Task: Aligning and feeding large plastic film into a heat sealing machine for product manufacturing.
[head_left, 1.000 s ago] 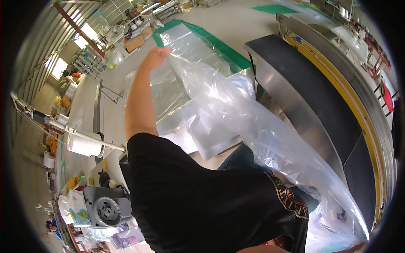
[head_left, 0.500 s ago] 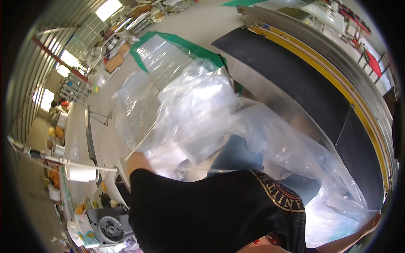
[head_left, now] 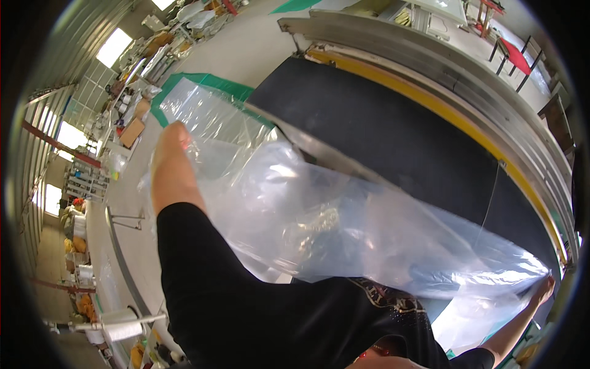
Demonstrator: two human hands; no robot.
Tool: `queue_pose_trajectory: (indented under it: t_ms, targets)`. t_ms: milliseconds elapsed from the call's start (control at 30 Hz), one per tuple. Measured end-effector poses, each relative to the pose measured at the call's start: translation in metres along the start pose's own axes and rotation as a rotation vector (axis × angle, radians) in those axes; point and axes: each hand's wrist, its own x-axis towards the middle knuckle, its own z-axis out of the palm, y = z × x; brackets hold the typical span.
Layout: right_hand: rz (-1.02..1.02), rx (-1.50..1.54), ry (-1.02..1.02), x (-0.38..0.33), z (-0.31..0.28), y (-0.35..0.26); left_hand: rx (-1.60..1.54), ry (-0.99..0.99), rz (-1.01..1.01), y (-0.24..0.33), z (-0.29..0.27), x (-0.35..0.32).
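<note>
Right hand (head_left: 543, 289) pinches clear plastic film (head_left: 405, 240) at right, seemingly for tension; left hand (head_left: 176, 135), far left, grip unclear.

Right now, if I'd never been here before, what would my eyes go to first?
Probably the big, shiny clear plastic sheet spread across the middle, in front of the person's black shirt. The right hand has a grip on its gathered end at the lower right, and the left hand reaches out at the upper left. Beyond the sheet, a long black surface curves toward the right, with a yellow strip behind it.
</note>
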Motion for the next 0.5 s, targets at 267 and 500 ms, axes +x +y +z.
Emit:
queue_pose_trajectory:
  t_ms: [267, 500]
  targets:
    - [0.283, -0.173, 0.137, -0.031, 0.037, -0.014, -0.237, 0.742, 0.229, 0.171, -0.014, 0.13]
    - [0.323, -0.263, 0.209, -0.068, 0.0, -0.095, -0.761, 0.847, 0.323, 0.262, 0.003, 0.069]
